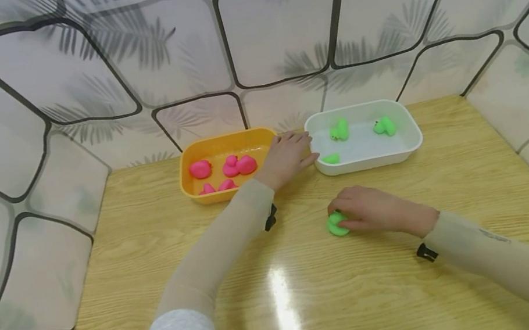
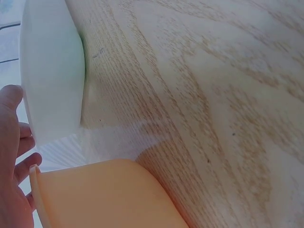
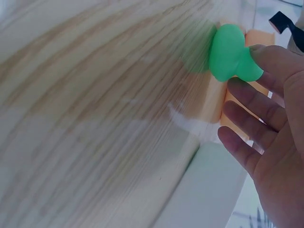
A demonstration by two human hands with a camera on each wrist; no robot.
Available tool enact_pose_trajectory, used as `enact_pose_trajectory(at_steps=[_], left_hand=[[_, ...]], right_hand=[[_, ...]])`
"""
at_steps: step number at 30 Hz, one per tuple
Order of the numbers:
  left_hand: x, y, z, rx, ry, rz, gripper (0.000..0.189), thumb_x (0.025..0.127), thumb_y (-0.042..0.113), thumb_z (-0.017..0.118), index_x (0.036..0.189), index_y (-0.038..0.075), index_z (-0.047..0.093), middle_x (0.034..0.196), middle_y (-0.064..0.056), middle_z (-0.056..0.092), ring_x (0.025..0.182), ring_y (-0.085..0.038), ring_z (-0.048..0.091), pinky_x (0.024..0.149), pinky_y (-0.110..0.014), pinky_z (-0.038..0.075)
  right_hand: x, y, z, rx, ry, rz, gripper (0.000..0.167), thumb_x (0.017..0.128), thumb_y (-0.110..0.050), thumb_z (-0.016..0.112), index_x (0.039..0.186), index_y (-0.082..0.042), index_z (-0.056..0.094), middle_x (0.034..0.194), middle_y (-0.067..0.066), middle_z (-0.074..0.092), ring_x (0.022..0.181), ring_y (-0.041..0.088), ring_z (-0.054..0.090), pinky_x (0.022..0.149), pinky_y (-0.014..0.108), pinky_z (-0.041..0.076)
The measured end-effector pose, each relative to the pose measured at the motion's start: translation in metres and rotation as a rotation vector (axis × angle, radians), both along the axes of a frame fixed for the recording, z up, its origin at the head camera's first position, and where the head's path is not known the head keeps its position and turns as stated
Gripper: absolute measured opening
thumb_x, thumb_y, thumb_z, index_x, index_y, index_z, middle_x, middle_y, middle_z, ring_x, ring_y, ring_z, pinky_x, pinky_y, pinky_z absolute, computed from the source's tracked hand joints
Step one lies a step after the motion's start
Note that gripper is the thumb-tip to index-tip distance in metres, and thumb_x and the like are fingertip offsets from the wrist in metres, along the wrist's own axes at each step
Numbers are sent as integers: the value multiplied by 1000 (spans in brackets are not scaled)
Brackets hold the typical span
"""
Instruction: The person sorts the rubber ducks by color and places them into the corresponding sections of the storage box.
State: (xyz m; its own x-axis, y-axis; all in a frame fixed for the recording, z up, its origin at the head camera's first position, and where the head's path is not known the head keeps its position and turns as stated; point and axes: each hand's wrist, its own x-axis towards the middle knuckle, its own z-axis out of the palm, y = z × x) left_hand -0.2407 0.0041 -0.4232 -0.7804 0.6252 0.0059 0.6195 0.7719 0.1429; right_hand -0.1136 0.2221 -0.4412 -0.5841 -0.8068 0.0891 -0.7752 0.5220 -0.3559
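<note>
My right hand (image 1: pixel 370 210) is low over the table and pinches a small green toy duck (image 3: pixel 228 53) by its head, between thumb and index finger. The other fingers of that hand are spread apart. My left hand (image 1: pixel 288 156) reaches between the two tubs, its fingers fairly straight and at the left rim of the white tub (image 1: pixel 370 163). Its wrist passes over the right part of the orange tub (image 1: pixel 190 193). In the white tub are several green toy ducks (image 1: pixel 385 126), one partly hidden by the front wall. Several pink toy ducks (image 1: pixel 245 165) lie in the orange tub.
The wooden table (image 1: pixel 319 297) has a bright light reflection in front. Patterned cloth walls (image 1: pixel 282 26) stand behind the tubs and at both sides. A black clip or strap (image 1: pixel 426 252) hangs at the right wrist, another (image 1: pixel 271 218) at the left.
</note>
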Motion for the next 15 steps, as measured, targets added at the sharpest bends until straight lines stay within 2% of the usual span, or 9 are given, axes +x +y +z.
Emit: enact_pose_trajectory(at_steps=[8,15], left_hand=[[-1,0,-1,-8,6,2,58,109,52,48,153,14,52,156,-2,52,146,-24,41,120,-50,31],[-1,0,1,-16,-1,1,57,109,51,48,153,15,52,156,-2,52,146,-24,41,119,-49,32]], right_hand=[[-1,17,0,-12,7,-50,26,94,-16,78,117,-8,70,111,4,72,101,22,67,90,44,56],[-4,31,7,-8,-37,-125,26,94,-14,78,119,-7,71,115,4,73,106,23,67,94,47,54]])
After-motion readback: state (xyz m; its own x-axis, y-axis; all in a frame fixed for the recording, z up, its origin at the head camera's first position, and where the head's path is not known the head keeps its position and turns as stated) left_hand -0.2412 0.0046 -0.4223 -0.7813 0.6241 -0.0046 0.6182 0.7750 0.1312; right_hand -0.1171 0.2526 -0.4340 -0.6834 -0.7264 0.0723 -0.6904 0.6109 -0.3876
